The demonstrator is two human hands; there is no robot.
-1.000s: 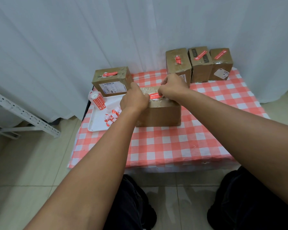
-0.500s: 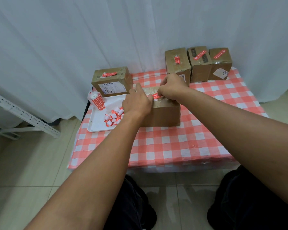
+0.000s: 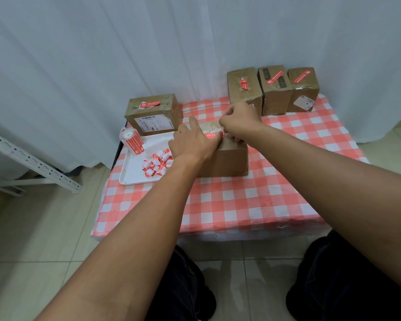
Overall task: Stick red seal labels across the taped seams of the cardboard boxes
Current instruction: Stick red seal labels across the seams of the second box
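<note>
A cardboard box [image 3: 230, 159] sits mid-table on the red checked cloth. A red seal label [image 3: 212, 135] lies across its taped top. My left hand [image 3: 192, 143] lies over the box's left top edge, fingers stretched out, covering the label's left end. My right hand [image 3: 237, 121] is at the label's right end with curled fingers that seem to pinch it; the fingertips are hidden. Three labelled boxes [image 3: 274, 89] stand at the back right and one labelled box [image 3: 153, 113] at the back left.
A white tray [image 3: 134, 174] at the left holds a roll of red labels [image 3: 132, 141] and several curled backing scraps [image 3: 158, 163]. A white curtain hangs close behind the table. A metal rack [image 3: 28, 158] stands on the tiled floor at the left.
My left hand has slid rightward along the box top over the label. My right hand stays at the label's right end.
</note>
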